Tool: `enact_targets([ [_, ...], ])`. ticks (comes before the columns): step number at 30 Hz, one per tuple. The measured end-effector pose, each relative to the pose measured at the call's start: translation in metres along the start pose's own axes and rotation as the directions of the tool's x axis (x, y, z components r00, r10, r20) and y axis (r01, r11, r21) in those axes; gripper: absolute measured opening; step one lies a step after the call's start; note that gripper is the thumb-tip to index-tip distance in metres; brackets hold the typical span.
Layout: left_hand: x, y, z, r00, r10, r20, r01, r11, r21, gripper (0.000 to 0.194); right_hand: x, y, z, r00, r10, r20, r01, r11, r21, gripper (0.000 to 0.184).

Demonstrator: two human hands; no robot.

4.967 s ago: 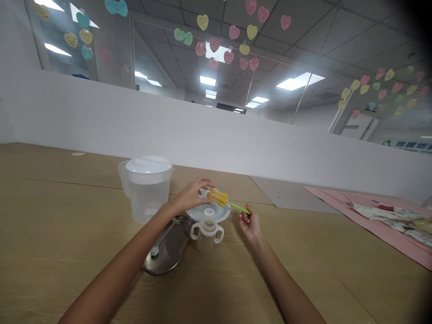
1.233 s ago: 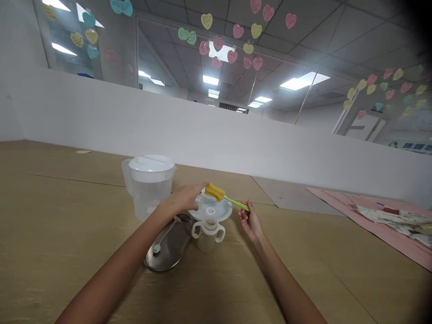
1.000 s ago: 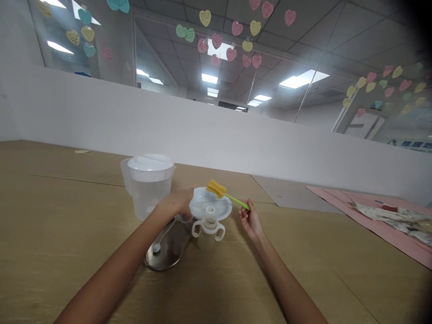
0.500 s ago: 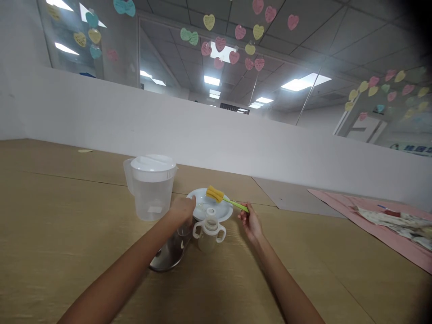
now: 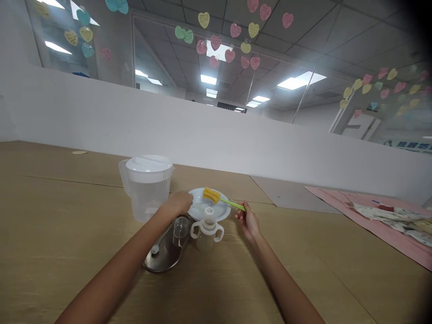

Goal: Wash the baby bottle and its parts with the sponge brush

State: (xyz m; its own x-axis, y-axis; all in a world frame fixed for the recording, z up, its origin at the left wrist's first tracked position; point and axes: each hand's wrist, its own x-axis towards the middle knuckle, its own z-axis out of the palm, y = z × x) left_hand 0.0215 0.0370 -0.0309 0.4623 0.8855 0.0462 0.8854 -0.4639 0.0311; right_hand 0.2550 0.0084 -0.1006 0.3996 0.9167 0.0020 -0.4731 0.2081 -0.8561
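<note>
My right hand (image 5: pixel 249 220) grips the light-green handle of a bottle brush (image 5: pixel 232 204). The brush's yellow sponge head is over the white plate (image 5: pixel 222 215). At the plate's left rim is my left hand (image 5: pixel 180 202), its fingers curled; what they hold, if anything, is hidden. Below that hand, a clear cup (image 5: pixel 181 228) stands on an oval metal tray (image 5: pixel 165 256), partly covered by my left forearm. Between my hands a two-handled baby bottle (image 5: pixel 206 235) stands upright, uncapped. Behind its mouth, a small whitish piece (image 5: pixel 209 211) shows in front of the plate.
A lidded clear plastic pitcher (image 5: pixel 148 189) stands left of the plate. A small white piece (image 5: pixel 155 249) lies on the tray. On the right, a pink cloth (image 5: pixel 332 204) bears patterned fabric (image 5: pixel 374 215). The white wall (image 5: pixel 168 121) borders the table's far side.
My left hand has lifted off the clear cup and shifted slightly up and left, leaving the cup and more of the tray in view. The brush remains in my right hand.
</note>
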Motion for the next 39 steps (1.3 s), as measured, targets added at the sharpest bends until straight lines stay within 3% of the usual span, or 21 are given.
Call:
enact_targets([
  [4,0.012,0.006,0.017,0.995,0.07,-0.077,-0.075,0.996,-0.057,0.031,0.002,0.002,-0.002,1.0,-0.003,0.009,0.003,1.0,0.0,0.022],
  [9,0.022,0.003,0.036,0.989,0.124,-0.083,-0.135,0.98,-0.146,0.031,0.002,0.002,-0.002,1.0,0.004,0.02,-0.004,1.0,0.008,0.021],
  [15,0.027,-0.005,0.03,0.973,0.048,-0.224,-0.114,0.949,-0.295,0.019,-0.001,-0.001,0.001,1.0,0.022,0.006,-0.022,0.999,0.045,0.019],
  [21,0.032,-0.007,0.021,0.912,-0.068,-0.405,-0.135,0.882,-0.452,0.017,0.001,0.0,0.0,0.999,0.036,-0.006,-0.035,0.997,0.064,0.018],
  [24,0.035,-0.007,0.019,0.874,-0.098,-0.476,-0.207,0.812,-0.546,0.017,0.001,0.001,0.0,1.0,0.028,-0.001,-0.027,0.996,0.086,0.017],
  [27,0.039,-0.007,0.02,0.839,-0.121,-0.53,-0.333,0.657,-0.676,0.02,0.001,0.001,0.0,1.0,0.001,-0.013,-0.001,1.0,0.03,0.019],
  [29,0.039,-0.006,0.02,0.832,-0.117,-0.543,-0.376,0.6,-0.706,0.023,0.0,0.001,0.0,1.0,-0.004,-0.017,0.004,1.0,0.002,0.02],
  [39,0.025,-0.002,0.011,0.815,-0.074,-0.575,-0.296,0.799,-0.522,0.028,0.0,-0.002,0.002,0.999,0.042,-0.015,-0.04,0.995,0.096,0.017],
])
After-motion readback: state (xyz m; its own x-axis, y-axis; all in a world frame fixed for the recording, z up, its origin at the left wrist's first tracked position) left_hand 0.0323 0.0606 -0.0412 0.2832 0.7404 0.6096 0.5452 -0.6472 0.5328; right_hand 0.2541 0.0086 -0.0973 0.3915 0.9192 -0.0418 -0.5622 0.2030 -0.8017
